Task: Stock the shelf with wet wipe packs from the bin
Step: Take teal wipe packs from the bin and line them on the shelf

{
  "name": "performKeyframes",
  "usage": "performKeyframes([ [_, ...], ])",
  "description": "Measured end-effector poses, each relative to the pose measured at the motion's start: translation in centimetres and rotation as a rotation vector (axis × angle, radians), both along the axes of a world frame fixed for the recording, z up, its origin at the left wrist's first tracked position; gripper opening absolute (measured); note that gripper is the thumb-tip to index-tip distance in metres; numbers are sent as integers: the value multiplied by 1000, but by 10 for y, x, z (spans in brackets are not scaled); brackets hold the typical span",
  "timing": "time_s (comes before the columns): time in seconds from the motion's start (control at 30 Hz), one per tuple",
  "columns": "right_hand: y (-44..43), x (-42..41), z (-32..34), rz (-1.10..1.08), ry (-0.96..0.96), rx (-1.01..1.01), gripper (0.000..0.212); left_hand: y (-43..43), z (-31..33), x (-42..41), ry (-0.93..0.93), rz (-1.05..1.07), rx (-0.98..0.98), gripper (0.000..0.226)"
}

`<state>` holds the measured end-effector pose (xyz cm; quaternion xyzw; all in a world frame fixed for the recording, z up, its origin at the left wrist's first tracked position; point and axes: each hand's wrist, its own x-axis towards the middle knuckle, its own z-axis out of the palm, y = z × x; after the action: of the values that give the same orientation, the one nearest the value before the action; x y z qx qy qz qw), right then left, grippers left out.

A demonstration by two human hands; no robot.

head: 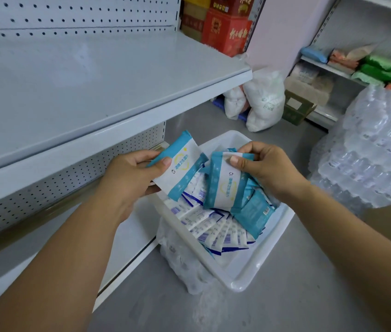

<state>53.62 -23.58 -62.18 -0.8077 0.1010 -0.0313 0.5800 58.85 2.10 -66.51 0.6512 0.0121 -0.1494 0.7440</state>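
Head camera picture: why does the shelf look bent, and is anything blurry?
Head view: the wide lens bows the shelf edge; lighting is soft, without hard shadows; the left hand and right hand, each gripping a wet wipe pack, are sharp; the wrapped bottles at the right look smeared.

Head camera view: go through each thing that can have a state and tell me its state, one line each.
Left hand, gripping the left pack.
Right hand, pinching the right pack by its top edge.
Left pack, sealed, held over the bin's near-shelf edge.
Right pack, sealed, held upright over the bin.
Bin, on the floor, partly filled.
Loose packs, lying fanned in the bin.
Shelf, no pack placed yet.
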Motion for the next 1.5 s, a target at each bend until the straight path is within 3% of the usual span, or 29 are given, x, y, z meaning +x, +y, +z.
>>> performKeyframes([
  [0.2, 41, 40, 40, 171, -178, -52, 20, 8, 43, -3, -95, 163, -85, 10],
  [0.47, 122, 81, 106, 365, -347, -175, 20, 65, 112, -7, -347, 289, 51, 4],
  [0.83, 291, 106, 154, 552, -407, 1, 31, 220, 172, -21, -523, 565, 229, 6],
  [1.07, 411, 90, 147, 717, -319, 240, 27, 311, 170, -65, -564, 872, 278, 3],
  [1.17, 454, 82, 138, 704, -301, 307, 36, 338, 165, -85, -576, 1035, 245, 4],
  [1.33, 503, 65, 118, 674, -174, 176, 53, 376, 161, -113, -558, 1211, 186, 18],
  [1.43, 516, 53, 103, 751, -55, 119, 64, 390, 159, -126, -576, 1281, 186, 7],
  [1.5, 520, 47, 96, 804, 9, 194, 65, 395, 157, -131, -565, 1334, 154, 3],
])
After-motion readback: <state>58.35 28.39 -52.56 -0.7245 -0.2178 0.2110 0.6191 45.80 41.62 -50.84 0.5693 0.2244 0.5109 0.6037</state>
